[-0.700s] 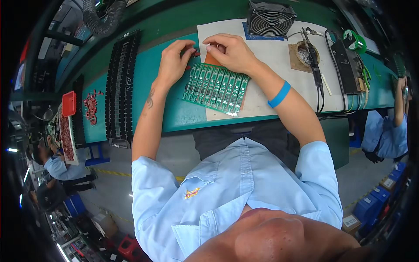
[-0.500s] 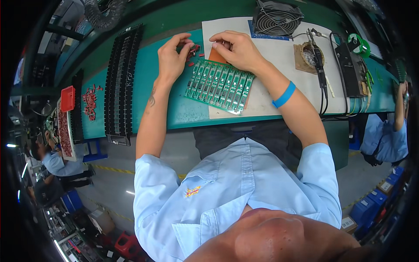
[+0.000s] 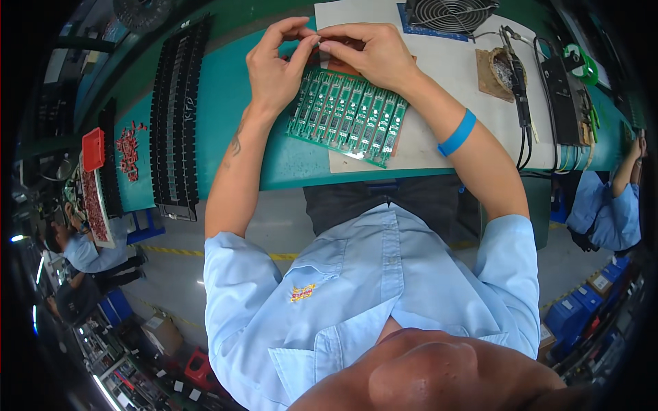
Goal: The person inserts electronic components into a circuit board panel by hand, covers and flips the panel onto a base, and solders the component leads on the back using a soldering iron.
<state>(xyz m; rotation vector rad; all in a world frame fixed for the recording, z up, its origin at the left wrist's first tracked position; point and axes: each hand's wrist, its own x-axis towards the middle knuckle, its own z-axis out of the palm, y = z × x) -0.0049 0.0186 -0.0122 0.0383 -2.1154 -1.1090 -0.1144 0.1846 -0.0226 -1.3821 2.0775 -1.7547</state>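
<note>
Just on the near side of the meeting fingertips lay a green circuit-board panel [image 3: 348, 120], a row of narrow populated strips, set slightly askew. Its far edge ran in under the fingers of the right hand [image 3: 380, 55]. The left hand [image 3: 274, 72] was curled beyond the board's far left corner, thumb and fingers bent inward. The two hands came together at the tips, thumbs and forefingers drawn close in a pinching pose; whether anything small was gripped between them, I could not tell.

Under the grip, a bit of orange sheet [image 3: 344, 67] showed between the right hand and the board. To the right spread a white sheet [image 3: 439, 89], and on the grip's left the bare green bench top [image 3: 229, 123]. A blue band [image 3: 458, 133] circled the right forearm.

Farther left of the hands stood a long black slotted rack [image 3: 175, 123], and past it a scatter of small red parts [image 3: 128, 151] and a red tray [image 3: 93, 149]. Well to the right of the grip were a black fan [image 3: 452, 14], a soldering iron [image 3: 519, 89] beside a round dish [image 3: 501, 68], and a green spool [image 3: 587, 65]. A co-worker in light blue [image 3: 603, 212] was at the far right.
</note>
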